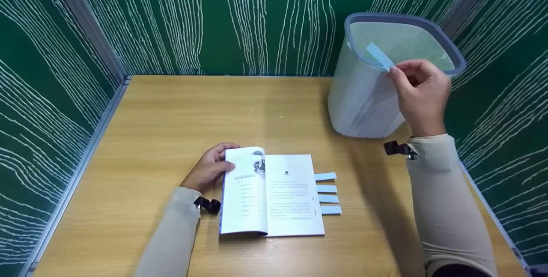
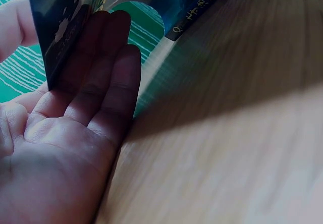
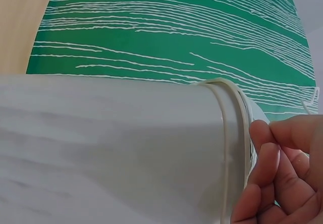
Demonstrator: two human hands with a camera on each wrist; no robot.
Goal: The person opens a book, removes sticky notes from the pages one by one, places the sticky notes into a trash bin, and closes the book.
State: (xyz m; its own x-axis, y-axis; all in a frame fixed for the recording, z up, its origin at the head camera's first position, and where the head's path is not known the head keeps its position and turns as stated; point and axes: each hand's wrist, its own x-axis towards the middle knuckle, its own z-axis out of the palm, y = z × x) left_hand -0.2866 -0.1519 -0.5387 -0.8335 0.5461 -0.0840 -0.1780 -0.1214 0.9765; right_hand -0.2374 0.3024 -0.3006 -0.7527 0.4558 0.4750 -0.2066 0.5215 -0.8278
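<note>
An open book lies on the wooden table, with several light-blue strips sticking out past its right edge. My left hand holds the book's left side, thumb on the page and fingers beneath; in the left wrist view those fingers lie behind the dark cover. Up at the right, my right hand pinches one light-blue strip between thumb and index finger over the near rim of a white bin. The right wrist view has this hand beside the bin's rim.
The bin stands at the table's back right corner, lined with a bag and edged by a grey-blue rim. Green panels with white lines enclose the table at the back and sides. Tiny white specks lie behind the book.
</note>
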